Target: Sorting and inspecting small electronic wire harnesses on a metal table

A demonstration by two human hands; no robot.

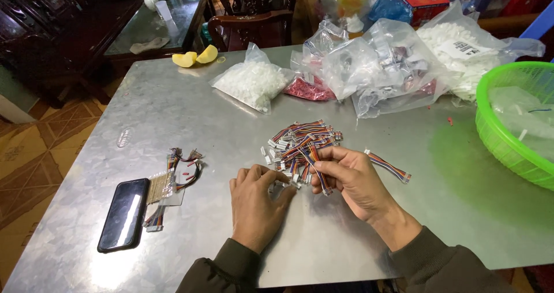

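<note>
Together, two bare hands worked at a pile of short multicoloured ribbon cables (pixel 300 146) on a metal table (pixel 190 108).

The right hand (pixel 352 180) pinched one ribbon cable (pixel 317 174) between thumb and fingertips, its long axis running from the pile down toward the person, a white connector at the near end. The left hand (pixel 254 203) lay curled, fingertips closed on small white connectors at the pile's near edge. One loose cable (pixel 388 167) lay just right of the right hand, angled down to the right. One black phone (pixel 123 214) and a second small cable bundle (pixel 180 174) sat at left. One green basket (pixel 511 122) stood far right; several clear bags (pixel 375 68) lay behind; I could not count them exactly.
</note>
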